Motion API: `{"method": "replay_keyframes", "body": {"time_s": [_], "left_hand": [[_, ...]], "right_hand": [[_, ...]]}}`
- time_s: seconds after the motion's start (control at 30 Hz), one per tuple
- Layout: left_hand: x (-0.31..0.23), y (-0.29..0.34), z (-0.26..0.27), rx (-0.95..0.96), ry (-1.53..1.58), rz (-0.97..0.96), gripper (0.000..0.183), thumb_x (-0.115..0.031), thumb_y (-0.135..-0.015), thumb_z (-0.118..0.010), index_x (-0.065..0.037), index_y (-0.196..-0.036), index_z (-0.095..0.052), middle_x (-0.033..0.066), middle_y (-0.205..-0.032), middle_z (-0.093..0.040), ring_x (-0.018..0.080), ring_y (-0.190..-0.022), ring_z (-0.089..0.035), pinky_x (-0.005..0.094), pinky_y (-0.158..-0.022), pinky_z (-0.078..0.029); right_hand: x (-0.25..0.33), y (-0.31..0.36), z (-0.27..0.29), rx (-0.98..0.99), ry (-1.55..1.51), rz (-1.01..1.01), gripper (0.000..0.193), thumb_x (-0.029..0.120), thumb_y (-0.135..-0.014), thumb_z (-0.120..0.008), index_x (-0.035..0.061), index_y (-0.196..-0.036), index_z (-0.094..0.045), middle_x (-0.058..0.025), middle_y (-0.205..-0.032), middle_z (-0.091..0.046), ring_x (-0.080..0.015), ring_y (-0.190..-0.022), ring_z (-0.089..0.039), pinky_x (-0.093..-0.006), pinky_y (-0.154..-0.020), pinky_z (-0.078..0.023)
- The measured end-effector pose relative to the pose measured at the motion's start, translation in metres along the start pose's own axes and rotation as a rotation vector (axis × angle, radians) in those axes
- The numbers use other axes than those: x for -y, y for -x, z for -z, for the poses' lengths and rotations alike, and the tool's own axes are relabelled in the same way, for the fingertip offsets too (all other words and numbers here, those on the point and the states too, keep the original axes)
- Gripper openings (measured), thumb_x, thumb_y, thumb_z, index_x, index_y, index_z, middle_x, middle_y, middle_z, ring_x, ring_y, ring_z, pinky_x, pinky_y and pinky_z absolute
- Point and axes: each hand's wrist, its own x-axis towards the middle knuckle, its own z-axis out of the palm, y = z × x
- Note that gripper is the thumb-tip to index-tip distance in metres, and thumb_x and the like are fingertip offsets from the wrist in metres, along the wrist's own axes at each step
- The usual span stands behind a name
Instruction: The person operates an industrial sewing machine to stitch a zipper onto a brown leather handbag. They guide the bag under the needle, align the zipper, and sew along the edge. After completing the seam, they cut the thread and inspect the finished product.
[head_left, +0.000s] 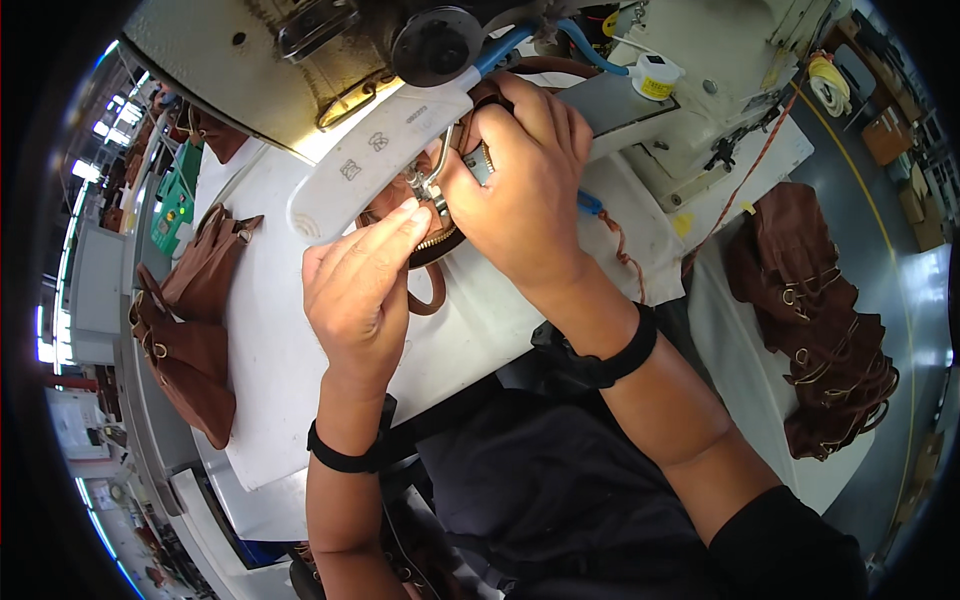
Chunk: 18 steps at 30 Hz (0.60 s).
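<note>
A brown leather bag with a gold-toothed zipper lies under the needle area of a sewing machine. My left hand pinches the bag's edge with thumb and fingertips, just beside the metal presser foot. Across from it, my right hand is closed over the bag's other side, its thumb pointing down toward the presser foot. A rounded leather handle curves out below the zipper. The machine's pale guard arm and my fingers hide much of the bag.
Brown bags lie on the white table at the left. More brown bags are heaped on a white surface at the right. A small white bottle stands on the machine bed; a twisted orange cord hangs nearby.
</note>
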Motion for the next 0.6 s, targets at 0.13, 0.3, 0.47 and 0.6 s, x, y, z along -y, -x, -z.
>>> {"method": "replay_keyframes", "body": {"time_s": [0.13, 0.3, 0.47, 0.6], "left_hand": [[0.0005, 0.0013, -0.0022, -0.019, 0.032, 0.008, 0.032, 0.007, -0.084, -0.073, -0.009, -0.11, -0.08, 0.0081, -0.111, -0.08, 0.0201, -0.095, -0.074, 0.0304, -0.087, -0.048], [0.0016, 0.0014, -0.0038, -0.041, 0.049, 0.012, 0.032, 0.006, -0.083, -0.073, -0.01, -0.109, -0.081, 0.0067, -0.111, -0.08, 0.019, -0.092, -0.074, 0.0287, -0.081, -0.046], [0.0037, 0.0034, -0.0037, -0.053, 0.039, 0.024, 0.031, 0.005, -0.083, -0.074, -0.011, -0.108, -0.081, 0.0046, -0.111, -0.081, 0.0142, -0.079, -0.068, 0.0278, -0.072, -0.041], [0.0033, 0.0025, -0.0033, -0.056, 0.032, 0.044, 0.027, 0.004, -0.084, -0.076, -0.012, -0.106, -0.081, 0.0044, -0.111, -0.081, 0.0134, -0.076, -0.066, 0.0272, -0.072, -0.041]], "right_hand": [[0.0, 0.0, -0.0016, 0.022, -0.002, 0.005, 0.027, 0.018, -0.076, -0.079, 0.0029, -0.098, -0.073, -0.0126, -0.119, -0.064, -0.0324, -0.113, -0.057, -0.0483, -0.107, -0.035], [0.001, -0.001, -0.0019, 0.028, 0.041, -0.005, 0.027, 0.018, -0.076, -0.079, 0.0032, -0.098, -0.073, -0.012, -0.12, -0.064, -0.0321, -0.114, -0.057, -0.0478, -0.108, -0.034], [0.0005, -0.0007, -0.0016, 0.057, 0.056, -0.006, 0.027, 0.018, -0.075, -0.08, 0.0041, -0.097, -0.072, -0.0108, -0.12, -0.064, -0.0316, -0.113, -0.058, -0.0475, -0.107, -0.035], [0.0046, -0.0027, -0.0001, 0.072, 0.067, -0.014, 0.027, 0.019, -0.075, -0.08, 0.0042, -0.096, -0.072, -0.0108, -0.118, -0.065, -0.0313, -0.111, -0.058, -0.0473, -0.106, -0.035]]}}
